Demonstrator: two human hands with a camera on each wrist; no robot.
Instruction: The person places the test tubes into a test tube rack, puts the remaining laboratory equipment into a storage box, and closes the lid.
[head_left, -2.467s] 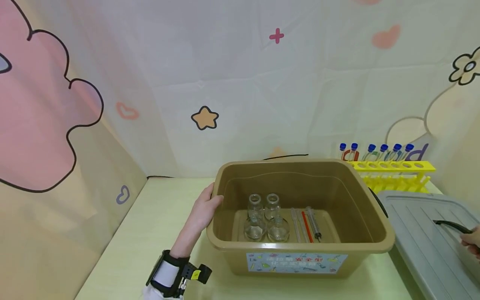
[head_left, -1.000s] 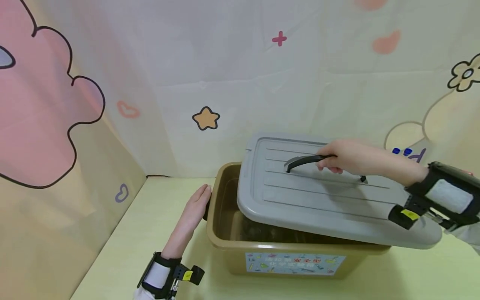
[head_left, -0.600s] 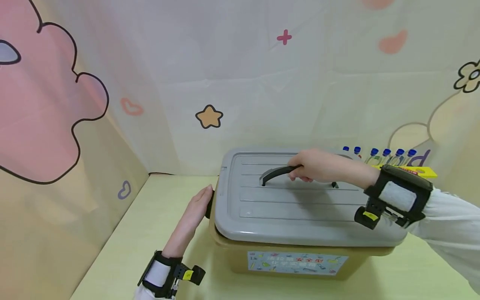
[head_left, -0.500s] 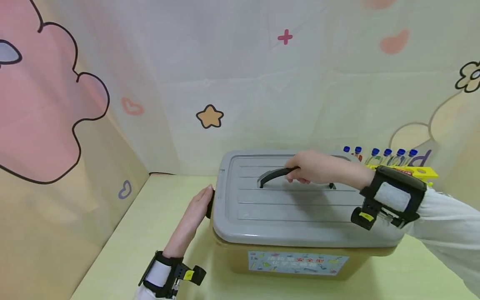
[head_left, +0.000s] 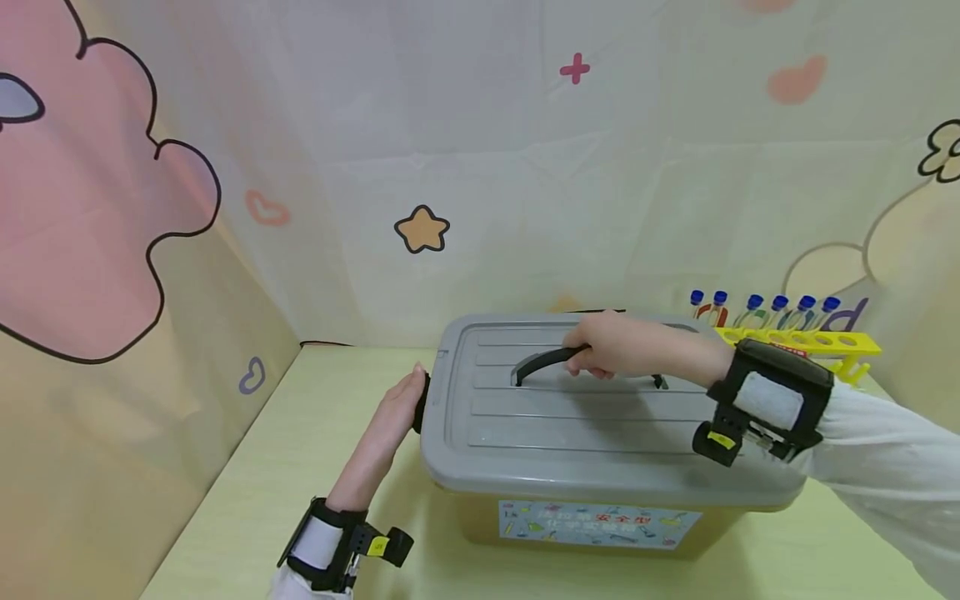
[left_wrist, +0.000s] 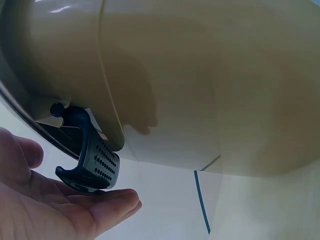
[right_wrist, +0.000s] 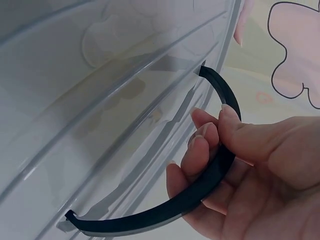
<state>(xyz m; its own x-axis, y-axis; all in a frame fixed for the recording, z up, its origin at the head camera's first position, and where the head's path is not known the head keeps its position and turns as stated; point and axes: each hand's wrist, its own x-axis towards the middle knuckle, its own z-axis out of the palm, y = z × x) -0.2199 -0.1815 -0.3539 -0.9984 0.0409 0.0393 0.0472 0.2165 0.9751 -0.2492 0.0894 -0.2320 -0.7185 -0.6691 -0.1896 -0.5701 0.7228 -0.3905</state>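
Overhead, in the head view, a grey lid (head_left: 600, 433) is sitting flat on a brown storage box (head_left: 480, 521) that is standing on a pale yellow-green table (head_left: 300, 467). The right hand (head_left: 618, 346) is curling its fingers round the lid's black arched handle (head_left: 536, 364), gripping it near the middle of the lid. The left hand (head_left: 393, 421) is lying with straight, relaxed fingers against the box's left end, where a black side clasp (head_left: 422, 402) is showing at the fingertips. A printed label (head_left: 600, 524) is facing the viewer on the box's front wall. Behind the box to the right, a yellow rack (head_left: 802, 343) is holding blue-capped tubes (head_left: 753, 307). A patterned backdrop (head_left: 420, 229) is closing off the rear and left of the table.

Next, in the left wrist view, the left hand (left_wrist: 55, 210) is lying palm-up and uncurled directly beneath the side clasp (left_wrist: 90, 160), which is hanging from under the rim of the box (left_wrist: 200, 85); the clasp's lower end is touching the palm.

Lastly, in the right wrist view, the right hand (right_wrist: 250, 165) is clamping thumb and fingers (right_wrist: 202, 150) round the handle (right_wrist: 210, 175), which is arching above the ribbed surface of the lid (right_wrist: 100, 110).
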